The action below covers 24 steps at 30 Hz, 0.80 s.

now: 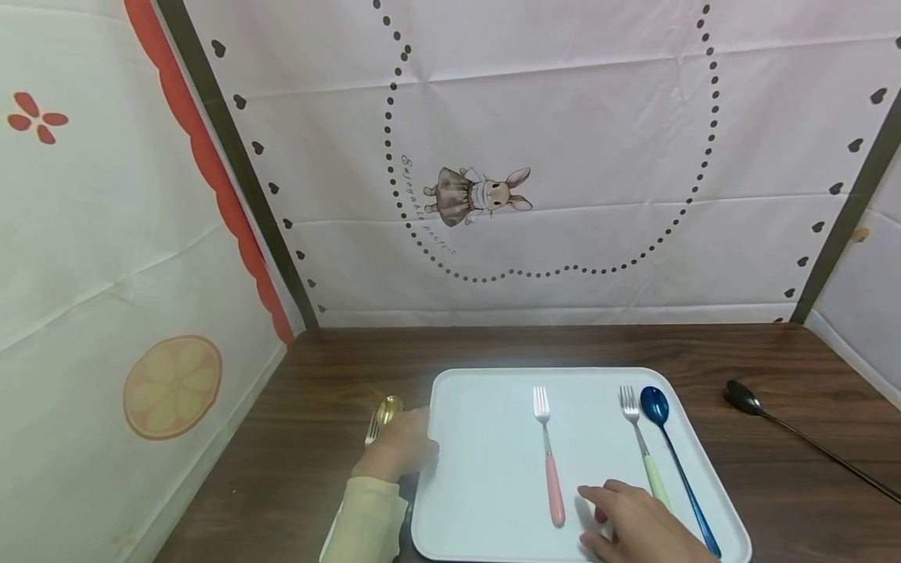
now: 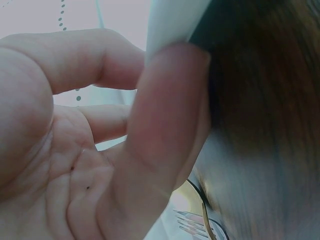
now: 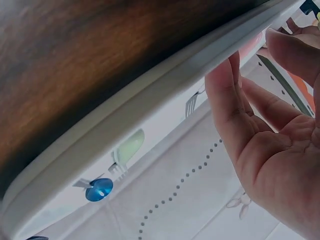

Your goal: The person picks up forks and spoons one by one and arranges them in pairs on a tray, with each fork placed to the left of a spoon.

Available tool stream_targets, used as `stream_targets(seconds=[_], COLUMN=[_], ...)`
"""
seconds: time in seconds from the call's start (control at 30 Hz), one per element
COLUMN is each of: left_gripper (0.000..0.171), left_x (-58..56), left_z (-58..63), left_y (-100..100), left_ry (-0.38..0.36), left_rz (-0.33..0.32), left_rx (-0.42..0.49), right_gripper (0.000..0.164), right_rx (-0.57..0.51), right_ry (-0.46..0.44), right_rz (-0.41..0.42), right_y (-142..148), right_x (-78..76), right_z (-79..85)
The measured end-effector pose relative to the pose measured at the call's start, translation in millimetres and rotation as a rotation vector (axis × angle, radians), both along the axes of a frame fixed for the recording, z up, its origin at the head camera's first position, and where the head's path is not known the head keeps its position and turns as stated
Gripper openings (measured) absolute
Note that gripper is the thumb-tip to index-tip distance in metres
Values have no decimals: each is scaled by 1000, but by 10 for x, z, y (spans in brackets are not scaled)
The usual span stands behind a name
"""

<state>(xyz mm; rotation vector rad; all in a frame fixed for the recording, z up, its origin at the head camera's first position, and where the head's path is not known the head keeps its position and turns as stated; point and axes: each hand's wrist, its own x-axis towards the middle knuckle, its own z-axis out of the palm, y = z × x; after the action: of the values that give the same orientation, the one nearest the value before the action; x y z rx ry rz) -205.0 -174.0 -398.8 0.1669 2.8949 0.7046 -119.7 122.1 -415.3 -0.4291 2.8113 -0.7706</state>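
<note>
A white tray (image 1: pixel 486 469) lies on the wooden table. My left hand (image 1: pixel 401 446) grips its left rim between thumb and fingers; in the left wrist view the tray edge (image 2: pixel 175 20) sits at the fingertips. Beside that hand are a gold spoon (image 1: pixel 389 408) and a silver-tined fork (image 1: pixel 372 430), both partly hidden. Over the tray's lower right part is my right hand (image 1: pixel 633 520), fingers loosely bent and holding nothing visible. On the tray lie a pink-handled fork (image 1: pixel 554 485), a green-handled fork (image 1: pixel 651 461), partly behind the right hand, and a blue spoon (image 1: pixel 655 407).
A long black spoon (image 1: pixel 795 430) lies on the table (image 1: pixel 781 485) right of the tray. White printed cloth (image 1: pixel 598 156) forms a wall behind the table, with more cloth at both sides.
</note>
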Motion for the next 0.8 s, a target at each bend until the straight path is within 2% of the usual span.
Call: stream_targets(seconds=[0.27, 0.5, 0.8], left_gripper=[42, 40, 42], left_x=[6, 7, 17], left_z=[8, 9, 0], left_y=[7, 1, 2], left_ry=[-11, 1, 7], left_rz=[9, -1, 2], left_rx=[14, 3, 2], right_gripper=[45, 40, 41], right_rx=[-27, 29, 72], right_ry=[32, 31, 43], right_rz=[-51, -127, -160], right_y=[78, 80, 130], right_x=[25, 29, 24], right_z=[63, 99, 97])
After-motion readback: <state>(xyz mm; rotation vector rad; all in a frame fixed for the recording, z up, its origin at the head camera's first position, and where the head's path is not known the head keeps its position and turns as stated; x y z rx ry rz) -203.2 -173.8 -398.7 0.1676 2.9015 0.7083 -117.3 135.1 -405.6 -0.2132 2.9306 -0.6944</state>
